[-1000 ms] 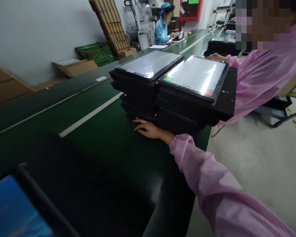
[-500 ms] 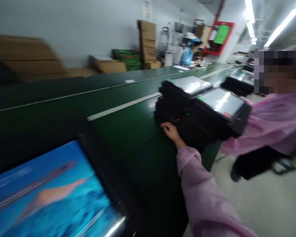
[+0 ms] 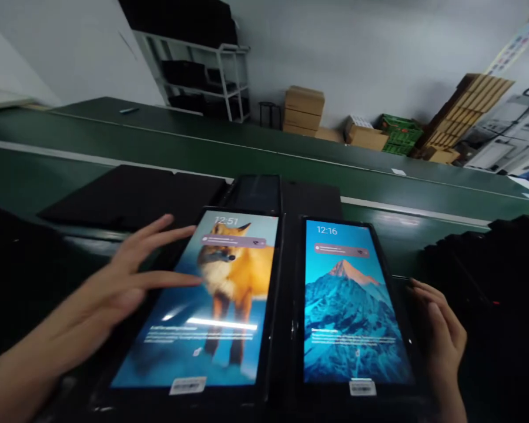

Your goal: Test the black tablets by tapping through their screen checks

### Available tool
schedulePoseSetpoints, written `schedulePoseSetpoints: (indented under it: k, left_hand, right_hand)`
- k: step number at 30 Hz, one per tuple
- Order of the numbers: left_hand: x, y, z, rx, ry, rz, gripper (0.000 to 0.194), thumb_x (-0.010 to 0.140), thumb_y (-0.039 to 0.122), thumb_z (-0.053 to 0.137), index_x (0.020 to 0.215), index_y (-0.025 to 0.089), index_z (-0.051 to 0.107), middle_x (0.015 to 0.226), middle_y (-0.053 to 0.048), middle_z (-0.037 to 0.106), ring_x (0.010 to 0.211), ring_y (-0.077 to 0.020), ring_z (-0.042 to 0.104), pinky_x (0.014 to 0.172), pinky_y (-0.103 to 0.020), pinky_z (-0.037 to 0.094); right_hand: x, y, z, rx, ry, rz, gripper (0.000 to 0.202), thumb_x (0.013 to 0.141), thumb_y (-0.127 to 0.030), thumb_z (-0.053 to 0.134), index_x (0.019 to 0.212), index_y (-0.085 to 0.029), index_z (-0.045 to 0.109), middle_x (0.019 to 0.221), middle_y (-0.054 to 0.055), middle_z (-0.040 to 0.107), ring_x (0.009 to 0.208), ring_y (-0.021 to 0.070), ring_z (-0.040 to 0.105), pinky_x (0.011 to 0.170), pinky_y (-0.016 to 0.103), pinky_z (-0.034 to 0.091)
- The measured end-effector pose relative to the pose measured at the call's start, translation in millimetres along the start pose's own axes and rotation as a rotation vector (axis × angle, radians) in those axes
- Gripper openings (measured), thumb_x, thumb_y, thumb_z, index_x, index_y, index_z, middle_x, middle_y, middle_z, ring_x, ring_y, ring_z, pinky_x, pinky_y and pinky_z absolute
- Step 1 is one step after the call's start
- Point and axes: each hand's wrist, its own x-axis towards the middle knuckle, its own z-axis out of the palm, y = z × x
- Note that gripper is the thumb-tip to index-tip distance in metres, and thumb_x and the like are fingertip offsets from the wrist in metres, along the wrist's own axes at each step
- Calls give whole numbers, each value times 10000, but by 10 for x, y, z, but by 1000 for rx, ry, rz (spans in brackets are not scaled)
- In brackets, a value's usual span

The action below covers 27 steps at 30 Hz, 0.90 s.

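Note:
Two lit tablets lie side by side in front of me. The left tablet point(image 3: 242, 288) shows a fox and the right tablet point(image 3: 348, 305) shows a snowy mountain; each has a white barcode label at its lower edge. My left hand point(image 3: 127, 282) is open over the fox tablet's left side, fingers spread, the index fingertip at the screen. Just right of the mountain tablet, my right hand point(image 3: 443, 329) has its fingers curled together at a dark edge. What they hold, if anything, is lost in shadow. A dark-screened device point(image 3: 255, 192) lies behind the fox tablet.
A flat black panel point(image 3: 136, 197) lies behind on the left of the green bench point(image 3: 379, 220). Black stacked cases point(image 3: 489, 264) stand at the right. Beyond the bench are cardboard boxes point(image 3: 304, 108), a green crate point(image 3: 399, 132) and a white rack point(image 3: 224, 76).
My view has swung left, from the black stack and a co-worker to the two tablets. My right hand has left the stack's side for the mountain tablet's edge. My left hand has come into view.

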Motion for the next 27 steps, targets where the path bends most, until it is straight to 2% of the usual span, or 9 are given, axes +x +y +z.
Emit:
schedulePoseSetpoints:
  k: [3, 6, 9, 12, 15, 18, 22, 24, 27]
  left_hand:
    - [108, 185, 20, -42, -69, -91, 506, 1116, 600, 352, 1256, 445, 813, 1768, 142, 404, 1716, -329, 195, 1353, -588, 323]
    - [207, 207, 10, -40, 34, -161, 590, 1125, 621, 323, 1458, 319, 704, 1778, 8, 413, 1717, -344, 180, 1364, -627, 274]
    - [120, 135, -9, -130, 144, -60, 489, 1170, 442, 295, 1485, 356, 659, 1758, 62, 438, 1708, -281, 225, 1396, -533, 248]
    - [-89, 98, -17, -198, 82, 93, 475, 1160, 330, 317, 1479, 476, 636, 1758, 141, 415, 1708, -278, 233, 1392, -501, 275]
    - [-271, 97, -23, -258, 41, 148, 507, 1157, 313, 294, 1480, 526, 622, 1759, 155, 406, 1711, -277, 224, 1377, -505, 307]
    - [-389, 73, -30, -336, 25, 125, 523, 1165, 331, 265, 1498, 530, 616, 1760, 157, 409, 1706, -269, 243, 1362, -476, 339]
    - [-517, 29, -12, -375, -34, 33, 500, 1168, 331, 306, 1520, 534, 597, 1790, 161, 351, 1679, -287, 321, 1345, -473, 380]
    - [-566, 38, 7, -374, -23, -4, 502, 1169, 314, 306, 1521, 519, 600, 1793, 158, 348, 1671, -284, 339, 1343, -455, 384]
    - [-587, 95, 22, -385, 17, -1, 496, 1166, 299, 312, 1512, 485, 615, 1789, 154, 358, 1672, -277, 335, 1349, -437, 374]
  right_hand:
    - [-108, -519, 71, 61, -75, -127, 287, 974, -502, 683, 924, -278, 857, 1268, 118, 760, 1286, 359, 684, 1116, 586, 538]
    - [-189, -894, 29, -6, -209, -240, 259, 1014, -436, 647, 981, -314, 873, 1430, 98, 708, 1488, 396, 545, 1184, 630, 494]
    - [-187, -1055, -17, -153, -377, -251, 304, 1034, -497, 625, 973, -345, 881, 1561, 40, 638, 1615, 432, 372, 1266, 694, 386]
    - [-143, -1074, -10, -276, -457, -189, 298, 1030, -548, 631, 1025, -382, 878, 1595, -7, 613, 1639, 445, 317, 1307, 740, 278]
    - [-177, -1077, 24, -283, -375, -81, 360, 1021, -584, 631, 1291, -419, 801, 1653, -28, 553, 1644, 424, 314, 1340, 720, 213]
    - [-309, -1128, 54, -136, -322, 146, 492, 1014, -617, 609, 1459, -426, 695, 1656, -16, 551, 1587, 410, 426, 1328, 668, 295]
    - [-466, -1262, 103, -28, -176, 405, 569, 995, -657, 623, 1513, -421, 635, 1594, -10, 614, 1540, 349, 504, 1328, 593, 349]
    - [-500, -1332, 131, -52, -125, 454, 603, 975, -691, 632, 1511, -415, 632, 1566, -10, 639, 1536, 339, 510, 1321, 574, 367]
    - [-530, -1410, 163, -154, -104, 503, 670, 937, -752, 627, 1510, -404, 635, 1544, 11, 656, 1457, 389, 580, 1198, 587, 494]
